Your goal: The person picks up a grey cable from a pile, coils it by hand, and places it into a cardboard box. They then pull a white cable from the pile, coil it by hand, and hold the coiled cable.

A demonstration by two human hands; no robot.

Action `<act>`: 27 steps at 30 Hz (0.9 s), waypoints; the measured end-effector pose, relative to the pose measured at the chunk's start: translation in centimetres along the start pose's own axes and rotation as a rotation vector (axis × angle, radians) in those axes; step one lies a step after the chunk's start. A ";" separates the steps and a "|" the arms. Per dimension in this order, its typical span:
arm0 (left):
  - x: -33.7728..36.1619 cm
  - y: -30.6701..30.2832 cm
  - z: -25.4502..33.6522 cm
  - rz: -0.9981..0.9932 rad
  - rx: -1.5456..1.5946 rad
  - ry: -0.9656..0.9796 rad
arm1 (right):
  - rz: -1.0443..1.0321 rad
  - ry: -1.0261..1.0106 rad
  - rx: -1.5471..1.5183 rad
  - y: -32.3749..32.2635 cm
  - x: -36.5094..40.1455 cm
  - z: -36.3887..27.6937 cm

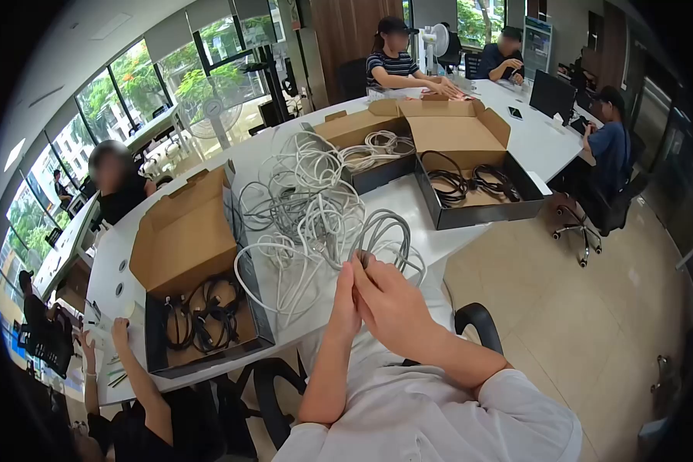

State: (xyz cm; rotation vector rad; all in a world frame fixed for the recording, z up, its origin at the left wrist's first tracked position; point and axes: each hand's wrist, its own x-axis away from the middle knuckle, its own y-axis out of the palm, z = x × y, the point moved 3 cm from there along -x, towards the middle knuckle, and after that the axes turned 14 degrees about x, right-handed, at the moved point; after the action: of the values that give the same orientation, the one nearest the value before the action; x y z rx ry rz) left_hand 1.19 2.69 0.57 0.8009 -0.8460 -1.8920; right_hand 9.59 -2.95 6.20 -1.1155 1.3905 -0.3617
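Observation:
My left hand (346, 302) and my right hand (395, 300) are together in front of my chest, fingers closed round a coiled grey cable (389, 221) whose loops stick up beyond them. Just behind lies a tangled heap of white and grey cables (304, 192) on the white table. White cable loops hang close to my left hand. An open box (208, 360) on the left holds black cables (210, 316). Another open box (485, 214) at the right holds black coils (450, 185). Between them, farther back, a box (377, 179) contains white cables (379, 150).
Across the white table (543, 138) sit people, near a monitor (552, 97) and a phone (515, 113). At the lower left, a co-worker's arms (142, 369) reach over the table edge. A chair armrest (477, 323) is beside my right forearm.

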 end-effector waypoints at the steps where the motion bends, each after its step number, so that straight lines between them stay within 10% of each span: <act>1: 0.1 0.0 -0.2 -0.035 0.058 -0.020 | 0.035 -0.051 0.081 0.0 0.3 -0.1; 11: -0.9 0.2 2.0 -0.130 0.298 0.164 | 0.256 -0.094 -0.212 0.9 2.7 -1.5; 20: -0.4 0.1 3.4 -0.167 0.479 0.261 | 0.516 0.051 0.115 1.0 3.2 1.8; 24: 0.3 0.5 4.4 -0.161 0.517 0.299 | 0.332 0.304 -0.282 2.1 3.6 4.0; 27: 0.7 0.5 4.0 -0.160 0.459 0.284 | 0.282 0.503 -1.186 4.5 3.3 5.2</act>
State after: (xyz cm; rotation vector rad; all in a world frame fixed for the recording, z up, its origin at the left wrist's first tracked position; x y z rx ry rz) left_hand -2.08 2.83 3.10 1.4175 -1.0743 -1.6799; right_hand 13.21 -1.21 -0.24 -1.7914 2.2787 0.5200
